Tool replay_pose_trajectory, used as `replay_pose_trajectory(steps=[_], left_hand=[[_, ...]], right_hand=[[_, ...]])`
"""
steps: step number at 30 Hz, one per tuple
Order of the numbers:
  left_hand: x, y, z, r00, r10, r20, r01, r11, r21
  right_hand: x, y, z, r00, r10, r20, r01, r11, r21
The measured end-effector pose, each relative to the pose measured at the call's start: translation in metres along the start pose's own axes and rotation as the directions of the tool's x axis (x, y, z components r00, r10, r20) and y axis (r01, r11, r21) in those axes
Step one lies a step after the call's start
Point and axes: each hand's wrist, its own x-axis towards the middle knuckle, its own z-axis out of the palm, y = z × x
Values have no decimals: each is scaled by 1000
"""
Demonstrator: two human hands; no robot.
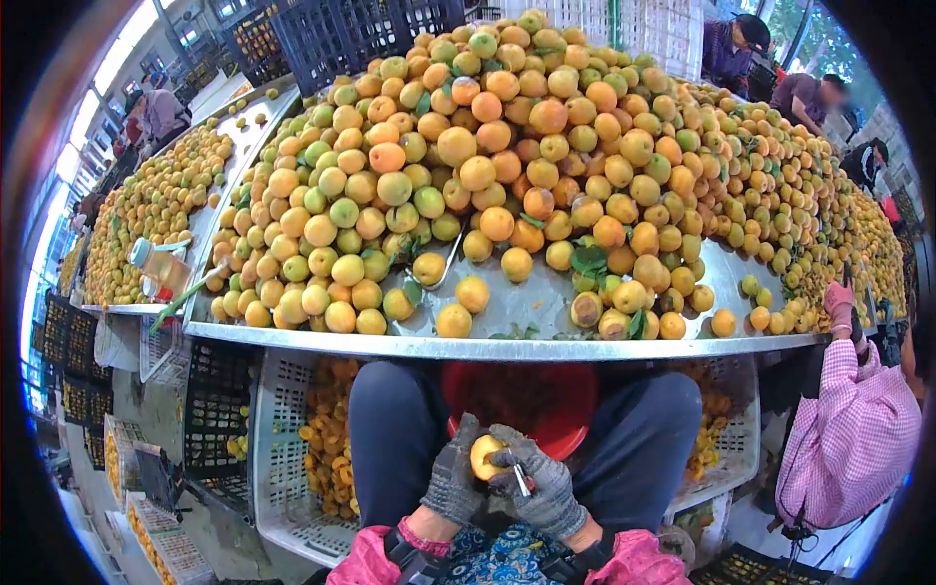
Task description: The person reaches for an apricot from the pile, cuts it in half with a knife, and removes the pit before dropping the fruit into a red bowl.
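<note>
In front of my lap, my left hand [456, 480], in a grey knitted glove, is closed around a yellow apricot [484, 456]. My gloved right hand [538, 487] is right beside it, its fingertips at the fruit's right side. A small hand tool [524, 480] with a shiny metal part and a touch of red sticks out from the curled right fingers; the rest of it is hidden in the glove. Just beyond both hands, a red basin [575, 409] sits between my knees, with dark contents.
A metal sorting table [409, 345] carries a large heap of apricots [458, 146] in front of me. White crates [278, 478] with split orange fruit flank my legs. On the right, a co-worker in a pink checked sleeve [843, 419] reaches the heap. A lidded jar [161, 265] stands at left.
</note>
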Motion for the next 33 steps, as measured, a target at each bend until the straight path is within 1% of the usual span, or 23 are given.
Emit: replay_pose_trajectory(steps=[1,2,3,5,6,7,9,11,12,13,14,16,17,19,20,22,23,24,26,27,29,31,33], left_hand=[[-2,2,1,999,45,24,-44,999,-6],[4,-5,-18,929,343,136,-366,810,458],[7,-5,-23,925,351,142,-376,805,459],[10,-5,-31,794,537,284,-561,470,682],[-29,28,10,515,510,689,-563,-405,720],[-37,39,16,511,508,694,-566,-409,716],[-50,58,19,595,619,513,-619,-55,784],[-84,86,25,497,682,536,-542,-239,806],[-91,99,14,607,733,308,-657,245,713],[-100,111,0,745,659,107,-636,651,415],[-101,127,-21,737,668,106,-641,641,422],[-90,152,-50,462,869,180,-343,-13,939],[-87,156,-51,455,871,184,-339,-22,941],[-75,165,-23,335,809,483,-275,-406,872],[-65,168,-4,403,752,521,-318,-419,850],[-27,165,27,383,667,639,-496,-436,751],[-1,164,37,341,594,729,-383,-620,685],[20,164,58,330,493,805,-447,-669,593],[52,156,91,546,442,712,-240,-731,639],[66,153,98,547,437,714,-243,-734,635],[89,146,107,734,343,586,-88,-808,583],[101,146,110,687,339,643,-155,-796,585],[103,148,117,737,244,631,-166,-839,518]], right_hand=[[5,-4,0,999,16,-34,-11,989,147],[9,-12,0,995,50,-87,-26,965,261],[14,-15,-1,995,40,-88,-15,965,263],[19,-18,-1,996,5,-87,11,981,191],[25,-28,-4,993,-9,-120,28,986,163],[30,-27,-8,992,-13,-124,34,986,161],[38,-14,-17,982,-23,-190,8,997,-81],[36,5,-23,987,-34,-155,-6,968,-252],[37,5,-26,991,103,-89,-126,942,-313],[37,4,-28,970,242,-29,-234,896,-378],[32,4,-28,950,312,-19,-290,861,-418],[33,-6,-28,923,385,28,-319,801,-507],[33,-7,-27,883,466,57,-341,720,-604],[26,1,-24,902,432,15,-347,743,-572],[24,-5,-25,893,450,-10,-377,735,-564],[23,-13,-28,888,458,-47,-404,726,-557],[21,-13,-30,888,457,-48,-405,727,-555],[19,-13,-33,907,414,-79,-395,767,-505],[18,-15,-42,935,337,-106,-347,817,-461],[18,-13,-47,934,338,-111,-350,817,-459],[15,-9,-57,929,334,-162,-368,881,-297],[19,-17,-67,939,282,-198,-338,863,-375],[17,-16,-75,866,455,-207,-489,857,-162]])
